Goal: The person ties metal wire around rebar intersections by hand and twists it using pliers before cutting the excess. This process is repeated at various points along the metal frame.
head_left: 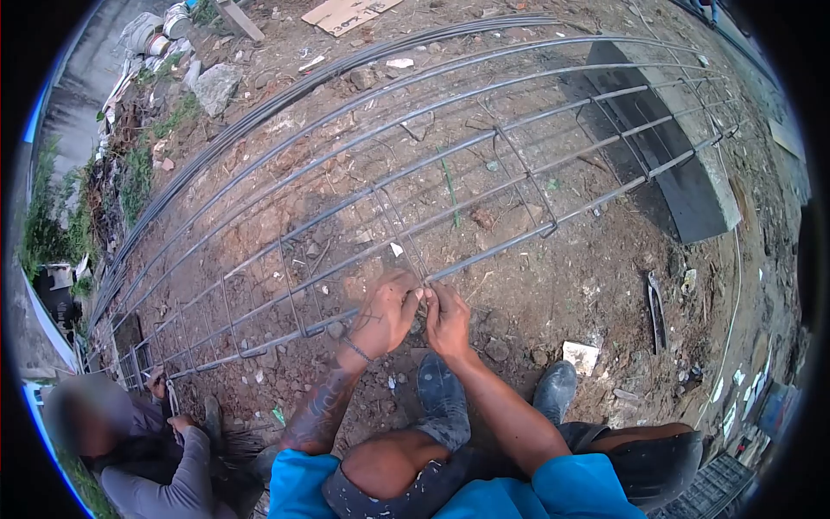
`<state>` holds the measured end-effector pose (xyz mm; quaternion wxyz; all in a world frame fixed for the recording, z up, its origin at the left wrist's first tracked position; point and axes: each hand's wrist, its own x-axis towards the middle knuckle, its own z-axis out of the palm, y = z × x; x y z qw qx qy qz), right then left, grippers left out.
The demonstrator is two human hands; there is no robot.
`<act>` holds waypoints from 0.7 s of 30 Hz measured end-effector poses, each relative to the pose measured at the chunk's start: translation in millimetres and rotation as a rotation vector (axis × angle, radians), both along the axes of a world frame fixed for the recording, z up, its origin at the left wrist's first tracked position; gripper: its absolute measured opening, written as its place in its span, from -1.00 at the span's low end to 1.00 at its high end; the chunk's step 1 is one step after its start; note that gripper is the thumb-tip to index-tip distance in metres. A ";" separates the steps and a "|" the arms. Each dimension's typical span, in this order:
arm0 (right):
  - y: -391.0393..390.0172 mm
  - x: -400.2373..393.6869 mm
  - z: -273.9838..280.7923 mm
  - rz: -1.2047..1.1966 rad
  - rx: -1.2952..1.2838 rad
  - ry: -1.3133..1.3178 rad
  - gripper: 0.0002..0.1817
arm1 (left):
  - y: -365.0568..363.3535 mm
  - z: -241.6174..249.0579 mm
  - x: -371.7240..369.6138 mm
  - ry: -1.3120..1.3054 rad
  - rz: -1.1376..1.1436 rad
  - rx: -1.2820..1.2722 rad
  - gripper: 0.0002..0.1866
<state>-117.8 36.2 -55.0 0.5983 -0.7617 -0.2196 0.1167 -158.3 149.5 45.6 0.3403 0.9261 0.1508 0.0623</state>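
The left hand (382, 318) and right hand (447, 322) are meeting, fingertips together, where a stirrup (404, 235) is crossing the near bar (484, 253). They seem to be working there; the next move is likely calling for steady fingertips. The hands are covering the crossing, leaving their exact grip unclear.

Place: outdoor building site
Underfoot: bare dirt (562, 294), rocks (218, 89), rubble
Across it: long rebar (497, 251) with stirrups (513, 154)
Nearby: pliers (657, 313) on the dirt

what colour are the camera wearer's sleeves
The sleeves are bright blue, clearest in the head view.
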 end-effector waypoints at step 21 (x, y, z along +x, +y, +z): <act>2.5 18.5 8.5 0.102 -0.129 -0.060 -0.77 | 0.7 -103.4 -22.1 -0.462 0.101 0.704 -0.83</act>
